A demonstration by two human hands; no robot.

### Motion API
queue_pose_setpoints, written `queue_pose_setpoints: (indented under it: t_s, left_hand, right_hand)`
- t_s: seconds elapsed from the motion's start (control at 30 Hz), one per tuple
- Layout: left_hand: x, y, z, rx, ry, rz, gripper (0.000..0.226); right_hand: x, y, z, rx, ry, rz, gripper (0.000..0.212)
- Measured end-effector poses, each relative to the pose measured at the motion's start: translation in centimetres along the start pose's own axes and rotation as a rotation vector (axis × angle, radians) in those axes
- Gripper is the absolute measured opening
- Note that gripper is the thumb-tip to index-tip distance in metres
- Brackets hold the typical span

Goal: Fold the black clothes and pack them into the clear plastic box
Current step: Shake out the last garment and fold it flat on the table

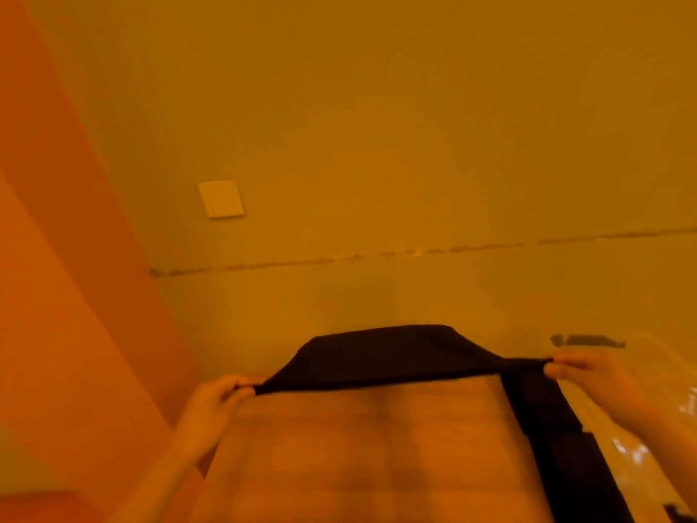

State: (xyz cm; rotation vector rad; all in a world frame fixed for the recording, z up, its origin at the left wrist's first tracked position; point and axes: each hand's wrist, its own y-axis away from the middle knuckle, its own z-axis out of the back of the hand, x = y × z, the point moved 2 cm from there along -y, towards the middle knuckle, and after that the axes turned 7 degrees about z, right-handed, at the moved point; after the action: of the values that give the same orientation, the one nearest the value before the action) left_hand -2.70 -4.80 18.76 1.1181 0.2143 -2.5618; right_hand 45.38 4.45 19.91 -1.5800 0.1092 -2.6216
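Observation:
A black garment [381,356] is stretched taut between my two hands above a wooden table [358,454]. My left hand [215,402] pinches its left corner and my right hand [588,371] pinches its right corner. From the right corner a long strip of the same black cloth [558,439] hangs down along the table's right side. The clear plastic box [656,428] shows at the right edge, behind my right arm, with glints on its wall. The view is blurred and tinted orange.
A plain wall [377,145] fills the upper view, with a white switch plate [221,199] at the left. An orange panel [56,296] stands along the left side. A dark object [586,340] lies by the box's far edge.

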Motion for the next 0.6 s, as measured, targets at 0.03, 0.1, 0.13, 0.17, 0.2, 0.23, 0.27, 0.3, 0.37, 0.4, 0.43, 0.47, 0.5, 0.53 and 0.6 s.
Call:
queue_pose_setpoints:
  t_s: [0.03, 0.1, 0.13, 0.17, 0.2, 0.23, 0.27, 0.3, 0.37, 0.4, 0.43, 0.47, 0.5, 0.53, 0.6]
  left_hand:
    - [2.0, 1.4, -1.3, 0.035, -0.011, 0.022, 0.031]
    - [5.1, 4.2, -3.7, 0.138, -0.043, 0.072, 0.037]
    - [6.4, 5.6, -4.8, 0.198, -0.069, 0.102, 0.036]
    - [7.6, 6.9, -5.7, 0.244, -0.087, 0.143, 0.038]
    - [8.7, 7.9, -6.4, 0.273, -0.079, 0.161, 0.043]
    - [9.6, 8.9, -7.0, 0.282, -0.064, 0.164, 0.046]
    - [10.2, 9.8, -7.5, 0.292, -0.062, 0.172, 0.042]
    - [10.6, 10.7, -7.8, 0.306, -0.084, 0.176, 0.034]
    - [11.4, 11.8, -8.2, 0.313, -0.092, 0.206, 0.021]
    - [11.9, 12.2, -8.4, 0.309, -0.091, 0.204, 0.022]
    - [12.4, 12.6, -8.5, 0.299, -0.096, 0.212, 0.023]
    - [12.6, 13.0, -8.5, 0.296, -0.098, 0.216, 0.024]
    - [12.8, 13.3, -8.4, 0.297, -0.094, 0.217, 0.024]
    - [13.0, 13.8, -8.4, 0.301, -0.089, 0.216, 0.024]
    - [13.3, 14.8, -8.3, 0.317, -0.086, 0.219, 0.022]
  right_hand:
    - [-1.9, 2.0, -1.0, 0.003, 0.018, -0.042, 0.032]
    - [-5.7, 5.7, -2.9, 0.001, 0.011, -0.142, 0.033]
    - [-7.1, 7.6, -3.7, 0.022, 0.021, -0.182, 0.03]
    - [-8.2, 9.2, -4.4, 0.047, 0.023, -0.218, 0.026]
    - [-9.1, 10.7, -4.9, 0.06, 0.015, -0.252, 0.026]
    - [-10.0, 11.9, -5.3, 0.074, 0.005, -0.278, 0.025]
    - [-10.7, 13.2, -5.6, 0.086, 0.018, -0.292, 0.022]
    - [-11.3, 14.3, -5.8, 0.096, 0.049, -0.291, 0.019]
    - [-12.3, 15.9, -6.0, 0.107, 0.128, -0.309, 0.011]
    - [-12.7, 16.7, -6.0, 0.106, 0.154, -0.328, 0.013]
    - [-13.2, 17.3, -6.1, 0.097, 0.164, -0.336, 0.02]
    - [-13.4, 17.9, -6.1, 0.082, 0.161, -0.337, 0.027]
    - [-13.5, 18.4, -6.3, 0.064, 0.152, -0.337, 0.03]
    - [-13.5, 19.0, -6.3, 0.05, 0.137, -0.338, 0.03]
    - [-13.3, 20.3, -6.4, 0.042, 0.132, -0.349, 0.023]
